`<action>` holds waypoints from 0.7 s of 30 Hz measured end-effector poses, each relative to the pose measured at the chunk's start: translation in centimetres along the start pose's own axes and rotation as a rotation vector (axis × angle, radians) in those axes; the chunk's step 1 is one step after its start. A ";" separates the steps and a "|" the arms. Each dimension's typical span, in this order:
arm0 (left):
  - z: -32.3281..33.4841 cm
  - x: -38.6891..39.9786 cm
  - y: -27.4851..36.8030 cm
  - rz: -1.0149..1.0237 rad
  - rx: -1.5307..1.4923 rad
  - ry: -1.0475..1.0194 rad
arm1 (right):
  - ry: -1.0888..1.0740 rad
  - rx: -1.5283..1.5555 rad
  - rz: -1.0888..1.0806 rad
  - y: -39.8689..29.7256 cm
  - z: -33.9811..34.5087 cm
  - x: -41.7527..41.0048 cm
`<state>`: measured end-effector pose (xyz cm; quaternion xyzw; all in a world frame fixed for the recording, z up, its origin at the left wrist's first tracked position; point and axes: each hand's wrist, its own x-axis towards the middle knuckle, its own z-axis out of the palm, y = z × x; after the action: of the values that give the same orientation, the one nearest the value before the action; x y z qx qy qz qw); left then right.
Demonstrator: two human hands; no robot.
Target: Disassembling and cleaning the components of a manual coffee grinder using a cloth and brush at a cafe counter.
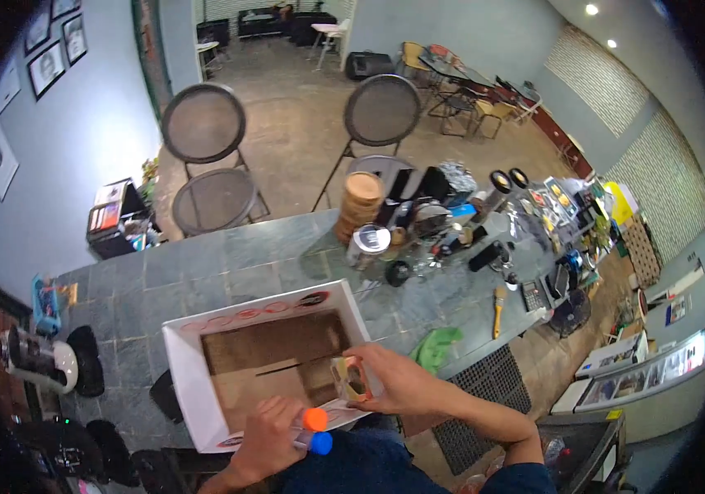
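Note:
A white cardboard box (187, 370) with red printed marks stands with its top open on the grey tiled counter (253, 247), and its brown inside shows folded bottom flaps. At its near edge my left hand (272, 432) is closed around two small clear bottles, one with an orange cap (315, 420) and one with a blue cap (321, 443). My right hand (396, 380) grips a small clear container (351, 380) with coloured printing over the box's right side; its contents cannot be made out. A green cloth (436, 349) lies beyond my right hand.
Jars, a stack of round wooden-coloured containers (362, 200) and other tools crowd the counter's far right. A brush (499, 312) and a calculator (533, 296) lie near its edge. A white and black appliance (43, 361) stands left. Two round-backed chairs (204, 123) are behind the counter.

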<state>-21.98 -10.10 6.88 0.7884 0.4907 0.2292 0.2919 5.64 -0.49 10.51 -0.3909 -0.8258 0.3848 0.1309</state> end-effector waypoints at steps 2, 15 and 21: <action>1.6 2.8 2.7 -0.038 -0.073 0.086 | 0.125 -0.098 -0.006 2.5 -4.7 -3.2; 14.5 20.6 16.0 -0.124 -0.120 0.146 | 0.514 -0.235 0.223 34.2 -36.9 -9.0; 16.6 24.6 19.0 -0.373 -0.178 0.102 | 0.523 -0.145 0.135 49.5 -38.8 1.6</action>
<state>11.11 1.73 9.77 0.6425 0.6201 0.2531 0.3724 51.61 41.09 -0.15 -0.5395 -0.7614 0.2185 0.2855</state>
